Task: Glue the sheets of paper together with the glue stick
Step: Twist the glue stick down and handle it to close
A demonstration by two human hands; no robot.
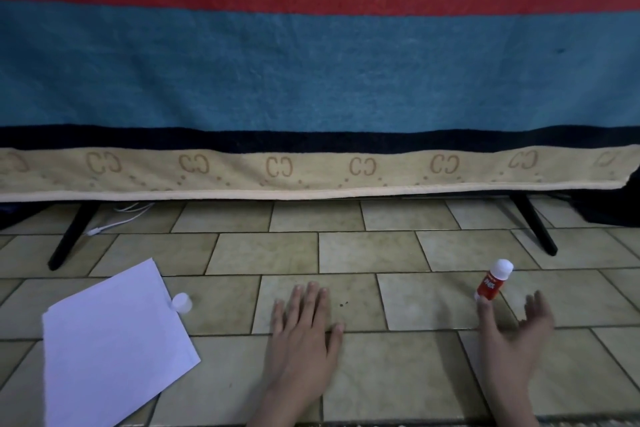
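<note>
Hands on the tiled floor

Left hand (304, 326) lies flat, grip wide; right hand (512, 333) (blurred) is spread, one fingertip touching the upright cylindrical glue stick (493, 280). Smooth white paper sheets (114, 347) lie far left, a small white cap (182, 302) at their edge.

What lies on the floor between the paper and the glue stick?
In the head view, a small white cap at the paper's edge, then the left hand flat on the tiles, before the glue stick.

Paper (114, 347) lies left, cap (182, 302) at its edge; glue stick (493, 280) right, perhaps touching right hand (512, 340).
</note>
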